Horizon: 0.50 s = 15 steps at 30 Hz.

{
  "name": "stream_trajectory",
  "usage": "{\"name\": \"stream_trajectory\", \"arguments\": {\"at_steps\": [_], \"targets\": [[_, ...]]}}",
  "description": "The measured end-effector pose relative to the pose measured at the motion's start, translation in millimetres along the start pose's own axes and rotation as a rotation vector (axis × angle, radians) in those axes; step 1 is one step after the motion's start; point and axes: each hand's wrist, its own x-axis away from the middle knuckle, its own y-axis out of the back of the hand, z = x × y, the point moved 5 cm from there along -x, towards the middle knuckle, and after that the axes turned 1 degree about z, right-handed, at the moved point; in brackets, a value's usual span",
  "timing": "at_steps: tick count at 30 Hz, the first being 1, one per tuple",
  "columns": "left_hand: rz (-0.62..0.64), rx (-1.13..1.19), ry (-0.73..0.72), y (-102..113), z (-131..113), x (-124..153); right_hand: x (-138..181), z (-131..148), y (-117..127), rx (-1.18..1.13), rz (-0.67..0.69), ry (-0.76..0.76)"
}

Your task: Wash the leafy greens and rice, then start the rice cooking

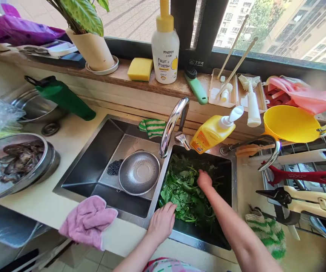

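Leafy green vegetables (180,192) lie in water in the right basin (219,236) of a double sink. My right hand (205,179) reaches down into the basin at the right side of the leaves. Its fingers are hidden below the greens and water, so their grip cannot be told. My left hand (163,223) rests at the near left edge of that basin, by the divider, with its fingers laid out toward the leaves; the fingertips touch or nearly touch them. A chrome faucet (174,121) stands behind the divider.
A metal strainer (139,172) sits in the left basin. A pink cloth (89,221) lies on the front counter edge. Shrimp (17,160) fill a metal colander (42,166) at left. A yellow soap bottle (212,132) stands behind the sink; a dish rack (304,177) is at right.
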Motion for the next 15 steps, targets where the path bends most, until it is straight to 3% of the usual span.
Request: {"name": "stream_trajectory", "arguments": {"at_steps": [5,7,11,13,15], "targets": [[0.009,0.019,0.015,0,1,0,37,34,-31,-0.052,0.066,0.155],[0.023,0.008,0.056,0,3,-5,38,22,-25,-0.054,0.04,0.123],[0.112,-0.134,0.187,-8,5,-32,40,-16,-6,-0.082,-0.16,-0.057],[0.146,-0.246,0.208,-15,5,-53,53,-16,-21,-0.056,-0.147,-0.028],[0.185,-0.332,0.207,-27,4,-72,69,-6,-50,0.046,-0.03,0.083]]}}
